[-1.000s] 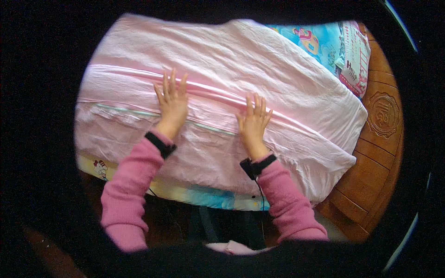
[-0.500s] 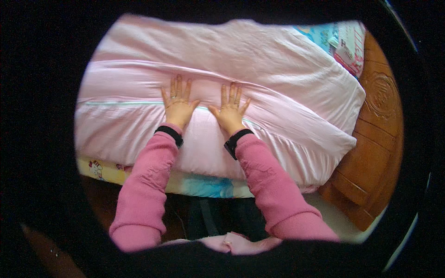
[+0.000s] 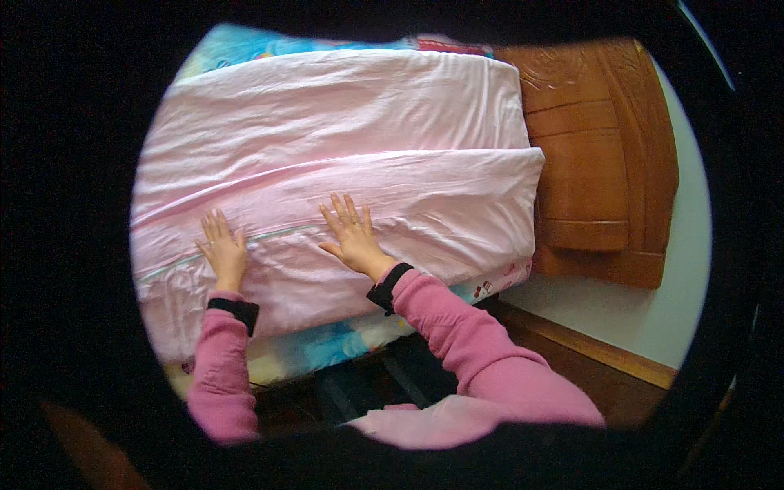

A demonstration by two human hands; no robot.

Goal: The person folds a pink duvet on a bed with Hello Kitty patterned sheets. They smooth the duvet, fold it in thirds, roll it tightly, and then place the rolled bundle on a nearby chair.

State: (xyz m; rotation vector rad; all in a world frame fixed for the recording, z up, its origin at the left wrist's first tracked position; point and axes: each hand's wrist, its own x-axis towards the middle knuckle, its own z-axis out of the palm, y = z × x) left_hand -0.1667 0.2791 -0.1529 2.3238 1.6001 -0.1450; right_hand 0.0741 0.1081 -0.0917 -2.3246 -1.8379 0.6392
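Observation:
A pale pink quilt cover (image 3: 441, 192) lies spread over the bed, with soft wrinkles and a long raised fold across it. Along its near part runs a thin pale green strip (image 3: 282, 233) that looks like a zipper. My left hand (image 3: 224, 255) rests palm down on the cover beside this strip, fingers stretched out. Farther right, my right hand (image 3: 356, 242) lies flat on the cover near the strip's right end, its fingers spread. Neither hand grips the cloth. Black bands circle both wrists over pink sleeves.
At the right stands a carved brown wooden headboard (image 3: 580, 175) against a pale wall (image 3: 637, 322). Patterned blue and yellow bedding (image 3: 335, 343) shows below the cover's near edge, and more blue bedding (image 3: 261, 45) at the far edge. Dark floor (image 3: 588, 380) lies at lower right.
The view has swung to the right, showing more of the headboard and wall. My hands sit farther apart on the cover, and the cloth near the headboard lies straighter.

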